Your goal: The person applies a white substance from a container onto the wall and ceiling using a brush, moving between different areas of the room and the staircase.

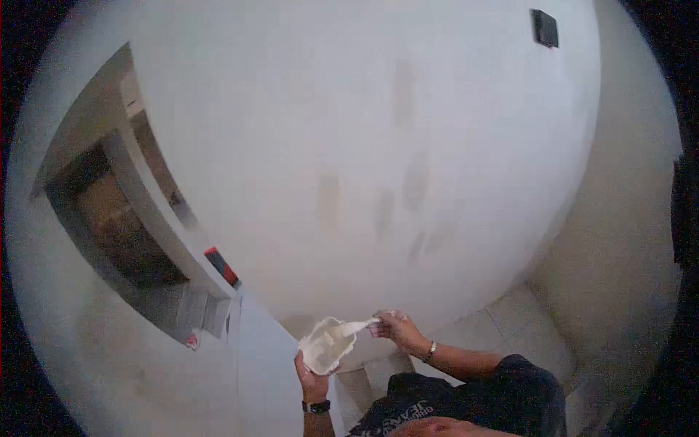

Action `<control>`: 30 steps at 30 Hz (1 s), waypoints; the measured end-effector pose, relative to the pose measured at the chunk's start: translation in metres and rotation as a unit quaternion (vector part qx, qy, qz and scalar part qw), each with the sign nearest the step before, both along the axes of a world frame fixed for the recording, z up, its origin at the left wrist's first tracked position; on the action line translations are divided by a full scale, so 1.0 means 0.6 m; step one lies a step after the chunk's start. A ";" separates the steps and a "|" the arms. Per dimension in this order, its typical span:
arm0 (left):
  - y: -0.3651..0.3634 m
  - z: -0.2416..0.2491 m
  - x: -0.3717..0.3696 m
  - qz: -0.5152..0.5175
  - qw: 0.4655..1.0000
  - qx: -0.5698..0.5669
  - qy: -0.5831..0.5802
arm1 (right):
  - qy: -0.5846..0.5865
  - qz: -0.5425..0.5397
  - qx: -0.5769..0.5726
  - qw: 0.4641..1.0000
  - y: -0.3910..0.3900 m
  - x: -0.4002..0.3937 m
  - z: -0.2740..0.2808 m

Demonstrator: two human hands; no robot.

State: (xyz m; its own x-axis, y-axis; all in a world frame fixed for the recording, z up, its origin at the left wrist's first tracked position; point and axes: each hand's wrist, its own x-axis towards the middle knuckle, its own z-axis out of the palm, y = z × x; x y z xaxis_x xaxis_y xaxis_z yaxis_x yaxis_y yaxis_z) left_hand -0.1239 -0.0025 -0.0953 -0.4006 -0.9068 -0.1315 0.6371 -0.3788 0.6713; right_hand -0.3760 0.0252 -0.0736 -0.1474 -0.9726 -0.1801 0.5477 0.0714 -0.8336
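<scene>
My left hand [311, 375] holds an off-white container [320, 359] with a ragged, crusted rim, its opening facing up. Inside lies a pale paste. My right hand [393, 328], with white smears on its fingers, is closed on the handle end of a whitish spatula [358, 326]. The spatula's blade reaches over the right side of the container's rim, by the paste. The fine shape of the blade is blurred.
A white wall [291, 109] with several beige-grey patches stands in front. A dark box [545, 28] is on it at upper right. At left are an opening [116, 211] and a red and black object [221, 267] on a ledge. Floor tiles [510, 317] show at lower right.
</scene>
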 end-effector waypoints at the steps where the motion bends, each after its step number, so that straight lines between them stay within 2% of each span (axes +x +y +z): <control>1: 0.010 0.019 -0.003 0.032 0.999 0.027 -0.019 | -0.004 -0.007 -0.005 1.000 0.007 0.005 0.009; 3: 0.004 0.013 0.003 0.019 1.000 -0.002 -0.021 | 0.047 -0.045 -0.009 0.998 0.020 0.020 0.017; 7: -0.011 0.006 0.002 0.026 0.999 0.021 -0.012 | -0.011 -0.084 0.004 0.996 0.032 0.024 0.007; 9: -0.012 0.009 0.006 -0.006 0.999 0.031 -0.032 | 0.070 -0.102 0.001 0.992 0.039 0.028 0.013; 10: -0.008 0.029 0.007 -0.032 0.998 0.056 -0.025 | 0.068 -0.104 0.006 0.992 0.051 0.029 0.035; 12: -0.004 0.041 0.012 -0.039 0.997 0.064 -0.027 | 0.046 -0.111 0.014 0.993 0.062 0.031 0.073; 16: -0.015 0.062 0.008 -0.043 0.993 0.085 -0.066 | 0.029 -0.112 0.035 0.993 0.040 0.025 0.027; 17: -0.027 0.064 0.007 -0.030 0.994 0.087 -0.063 | 0.011 -0.113 0.029 0.993 0.036 0.028 0.042; 19: -0.032 0.016 0.015 -0.062 0.992 0.070 -0.082 | -0.018 -0.093 0.030 0.995 0.031 0.024 -0.011; 21: -0.044 0.025 0.015 -0.047 0.995 0.042 -0.080 | -0.047 -0.077 0.025 0.996 0.019 0.027 -0.014; 23: -0.033 0.046 0.027 -0.083 0.988 0.084 -0.098 | -0.063 -0.065 0.035 0.995 0.018 0.034 -0.037; 24: -0.036 0.023 0.036 -0.071 0.988 0.092 -0.098 | -0.079 -0.068 0.041 0.994 0.020 0.038 -0.042; 25: -0.053 -0.023 0.043 -0.100 0.992 0.053 -0.057 | -0.080 -0.058 0.047 0.994 0.022 0.037 -0.036; 27: -0.058 -0.001 0.027 -0.125 0.992 0.016 -0.024 | -0.055 -0.034 0.041 0.997 0.013 0.035 -0.034; 29: -0.039 0.043 -0.002 -0.041 0.987 0.119 -0.097 | -0.087 -0.033 0.043 0.995 0.006 0.031 -0.037; 30: -0.050 0.001 0.007 -0.040 0.986 0.124 -0.102 | -0.115 -0.037 0.041 0.992 0.006 0.030 -0.044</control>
